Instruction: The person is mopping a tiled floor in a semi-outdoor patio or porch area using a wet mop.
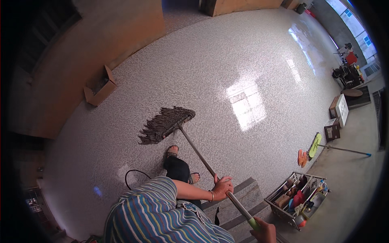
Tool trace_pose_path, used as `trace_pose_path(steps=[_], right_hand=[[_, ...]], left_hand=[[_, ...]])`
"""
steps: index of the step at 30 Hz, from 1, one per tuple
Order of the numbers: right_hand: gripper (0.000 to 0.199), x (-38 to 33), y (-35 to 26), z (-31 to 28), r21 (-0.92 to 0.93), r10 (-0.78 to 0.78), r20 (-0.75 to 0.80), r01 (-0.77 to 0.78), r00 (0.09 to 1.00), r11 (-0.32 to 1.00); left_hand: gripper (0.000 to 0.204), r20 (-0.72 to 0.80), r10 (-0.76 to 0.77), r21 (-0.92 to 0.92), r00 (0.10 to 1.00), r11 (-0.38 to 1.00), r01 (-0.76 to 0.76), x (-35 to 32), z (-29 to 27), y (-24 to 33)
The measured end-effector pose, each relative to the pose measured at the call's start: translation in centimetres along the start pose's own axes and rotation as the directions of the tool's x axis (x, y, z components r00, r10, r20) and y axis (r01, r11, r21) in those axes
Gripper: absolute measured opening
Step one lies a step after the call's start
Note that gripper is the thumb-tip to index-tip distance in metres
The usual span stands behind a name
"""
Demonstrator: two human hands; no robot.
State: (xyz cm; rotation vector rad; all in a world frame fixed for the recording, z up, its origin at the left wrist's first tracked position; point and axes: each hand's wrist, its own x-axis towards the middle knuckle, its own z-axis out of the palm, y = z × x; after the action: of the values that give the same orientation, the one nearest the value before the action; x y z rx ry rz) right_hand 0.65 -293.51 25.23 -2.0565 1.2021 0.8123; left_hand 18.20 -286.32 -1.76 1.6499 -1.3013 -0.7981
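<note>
A long-handled mop (196, 150) slants across the view, its grey stringy mop head (165, 124) spread flat on the speckled floor. My left hand (222, 188), with a thin band at the wrist, is wrapped round the middle of the pole. Lower right, my right hand (264, 232) grips the pole's upper end by its green grip (253, 222). My sandalled feet (173, 151) stand just behind the mop head, partly covered by dark trousers and a striped top.
An opened cardboard box (100, 88) sits by the left wall. To the right are a metal shoe rack (279, 210) full of shoes, orange slippers (302, 158), a green flat mop (315, 146) and stacked boxes (333, 128). Grey steps (247, 198) lie beside me.
</note>
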Motion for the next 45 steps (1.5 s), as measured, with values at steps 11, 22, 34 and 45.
trace_pose_path(steps=[11, 22, 34, 45], right_hand=[[0.039, 0.8, 3.1, 9.2, 0.808, 0.329, 0.003, -0.196, 0.944, 0.556], [0.039, 29.1, -6.0, -10.6, 0.954, 0.149, -0.075, 0.028, 0.986, 0.300], [0.026, 47.3, -12.0, -32.4, 0.962, 0.091, -0.053, 0.027, 0.994, 0.271], [0.016, 69.5, -20.9, -50.8, 0.959, -0.036, -0.112, 0.117, 0.993, 0.257]], left_hand=[[0.022, 0.544, 0.382, -0.182, 0.748, 0.923, -0.339, 8.8, 5.6, -3.3], [0.024, 0.060, -0.321, 0.170, 0.945, 0.936, 0.307, 29.8, -20.2, -14.9], [0.012, -0.056, -0.994, -0.762, -0.095, -0.019, 0.647, 30.0, -41.2, -25.2], [0.024, 0.108, -0.905, -0.855, 0.411, 0.126, 0.503, 60.3, -45.3, -25.3]])
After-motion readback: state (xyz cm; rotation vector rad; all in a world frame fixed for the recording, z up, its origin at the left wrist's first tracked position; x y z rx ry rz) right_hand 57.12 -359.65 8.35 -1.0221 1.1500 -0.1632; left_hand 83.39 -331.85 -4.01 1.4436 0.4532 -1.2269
